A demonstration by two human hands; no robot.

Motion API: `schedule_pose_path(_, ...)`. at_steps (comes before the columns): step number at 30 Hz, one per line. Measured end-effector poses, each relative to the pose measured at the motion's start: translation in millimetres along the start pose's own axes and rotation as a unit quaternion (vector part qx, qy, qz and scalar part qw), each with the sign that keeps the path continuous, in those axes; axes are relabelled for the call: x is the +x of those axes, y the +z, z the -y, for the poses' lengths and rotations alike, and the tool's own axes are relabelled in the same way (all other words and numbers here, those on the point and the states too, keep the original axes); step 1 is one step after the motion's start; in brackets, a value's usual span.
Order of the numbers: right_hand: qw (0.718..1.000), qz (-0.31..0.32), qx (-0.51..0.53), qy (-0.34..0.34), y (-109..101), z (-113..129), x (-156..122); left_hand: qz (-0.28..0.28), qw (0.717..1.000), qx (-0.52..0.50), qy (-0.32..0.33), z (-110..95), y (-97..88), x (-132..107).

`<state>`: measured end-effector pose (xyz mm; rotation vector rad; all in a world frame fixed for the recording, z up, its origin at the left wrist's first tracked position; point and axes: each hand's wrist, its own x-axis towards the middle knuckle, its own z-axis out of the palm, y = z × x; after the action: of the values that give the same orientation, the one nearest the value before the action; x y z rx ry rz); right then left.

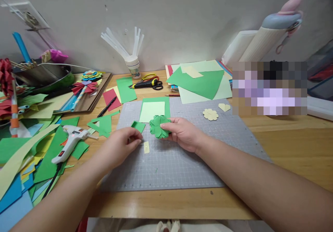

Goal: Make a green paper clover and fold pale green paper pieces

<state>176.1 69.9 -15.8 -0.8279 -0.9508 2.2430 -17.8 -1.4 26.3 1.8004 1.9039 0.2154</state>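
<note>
On the grey mat [182, 166] the right hand [183, 133] was clamped on a green flower [158, 126] of folded paper, thumb on top and fingers below, holding it just above the mat's middle. The left hand [121, 145] lay to the left of it, knuckles up, fingers curled down to the mat; whether they were closed on anything could not be told. Just beyond those fingertips sat a small green piece [137, 126], and just to their right a yellow slip [146, 147] lay flat on the mat. Behind the flower a pale sheet [152, 111] lay on a green sheet [168, 103] at the mat's far edge. Farther right on the mat were a cream flower [210, 114] and a cream heart [224, 107], near each other but apart. Left of the mat, near the left forearm, a white glue gun [70, 140] lay on green scraps [49, 162], its nozzle pointing right. A black pen [106, 107] lay beside a red sheet [111, 98] on the wooden table [286, 145]. At the far side were scissors [149, 83], a cup [134, 68] holding white sticks, and a stack of green papers [203, 81] to the right. A dark pan [44, 74] stood at the far left.
</note>
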Motion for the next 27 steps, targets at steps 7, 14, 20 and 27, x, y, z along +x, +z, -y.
schedule_pose_path(7,1.000,0.004,-0.006,-0.001,0,0,-1,0.019,0.999,0.029,0.025,-3,7.2,8)
schedule_pose_path(14,1.000,0.005,-0.002,0.001,1,2,0,0.028,0.996,0.076,0.045,-8,7.1,14)
schedule_pose_path(20,1.000,0.006,-0.001,0.002,1,2,0,0.042,0.994,0.089,0.047,-7,4.0,16)
schedule_pose_path(27,1.000,0.005,-0.002,0.007,0,2,0,0.050,0.993,0.088,0.056,-6,2.7,16)
